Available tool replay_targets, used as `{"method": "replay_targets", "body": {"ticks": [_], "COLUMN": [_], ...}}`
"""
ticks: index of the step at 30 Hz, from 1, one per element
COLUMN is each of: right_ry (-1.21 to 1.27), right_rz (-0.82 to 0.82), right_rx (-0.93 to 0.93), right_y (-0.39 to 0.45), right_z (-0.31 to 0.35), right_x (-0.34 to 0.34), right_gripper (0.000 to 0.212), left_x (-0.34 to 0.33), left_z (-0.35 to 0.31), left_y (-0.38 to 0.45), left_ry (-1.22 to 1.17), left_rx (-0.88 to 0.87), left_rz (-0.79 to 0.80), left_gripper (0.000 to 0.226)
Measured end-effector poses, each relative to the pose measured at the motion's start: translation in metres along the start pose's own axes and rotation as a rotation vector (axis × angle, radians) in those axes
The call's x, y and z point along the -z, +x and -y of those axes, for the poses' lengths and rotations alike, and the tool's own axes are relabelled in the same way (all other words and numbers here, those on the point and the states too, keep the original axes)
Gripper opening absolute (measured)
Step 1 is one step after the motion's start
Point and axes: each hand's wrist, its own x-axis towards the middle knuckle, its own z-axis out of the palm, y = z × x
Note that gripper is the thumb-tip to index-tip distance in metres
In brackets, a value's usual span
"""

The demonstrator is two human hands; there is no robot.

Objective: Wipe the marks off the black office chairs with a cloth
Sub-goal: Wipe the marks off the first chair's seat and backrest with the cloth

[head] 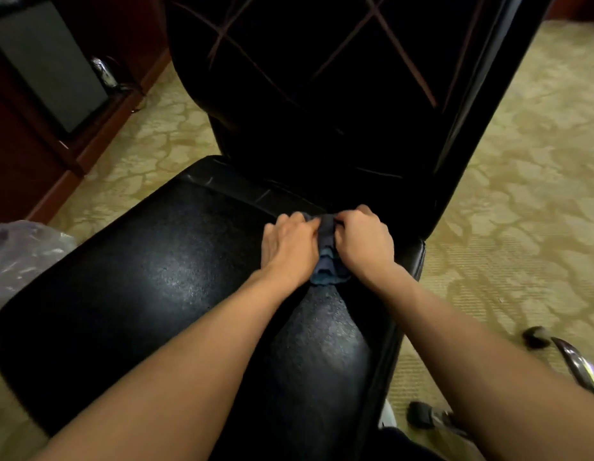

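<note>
Black glossy leather office chair seat (149, 277), under both hands.
Soft, limp, bunched dark blue cloth (327, 261) between left hand (289, 247) and right hand (363, 242), both gripping it; probably light, best pinched at edges.

Both forearms reach forward, converging; left hand (290, 246) and right hand (363, 242) knuckles-up, side by side, fingers curled.

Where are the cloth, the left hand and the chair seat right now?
cloth (328, 261): head view, on the bunched blue fabric between the two hands.
left hand (289, 247): head view, on the back of the hand gripping the cloth.
chair seat (149, 277): head view, on the bare glossy black cushion left of the hands.
</note>
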Motion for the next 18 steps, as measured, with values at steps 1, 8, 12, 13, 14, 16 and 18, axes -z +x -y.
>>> {"method": "replay_targets", "body": {"ticks": [1,8,12,13,14,16,18], "right_ry": [-0.011,-0.123,-0.173,-0.180,-0.191,-0.209,-0.207], "right_rz": [-0.008,-0.009,-0.048,-0.051,-0.056,-0.053,-0.046], "right_rx": [0.004,0.042,0.116,0.119,0.126,0.158,0.189], "right_y": [0.015,0.082,0.071,0.063,0.054,0.032,0.012], "right_z": [0.004,0.032,0.044,0.049,0.052,0.058,0.060], "right_x": [-0.004,-0.030,-0.036,-0.036,-0.037,-0.036,-0.035], "right_gripper": [0.028,0.030,0.031,0.029,0.028,0.027,0.026], "left_x": [0.001,-0.001,0.007,0.009,0.011,0.013,0.014], "left_z": [0.004,0.040,0.050,0.053,0.056,0.060,0.065], "left_y": [0.016,0.087,0.074,0.066,0.057,0.033,0.007], "left_ry": [0.030,0.115,0.120,0.110,0.100,0.079,0.044], "left_rx": [0.007,0.080,0.062,0.068,0.072,0.078,0.068], "left_rz": [-0.001,0.016,0.016,0.010,0.007,0.013,0.014], "left_gripper": [0.038,0.037,0.033,0.032,0.033,0.035,0.040]}}
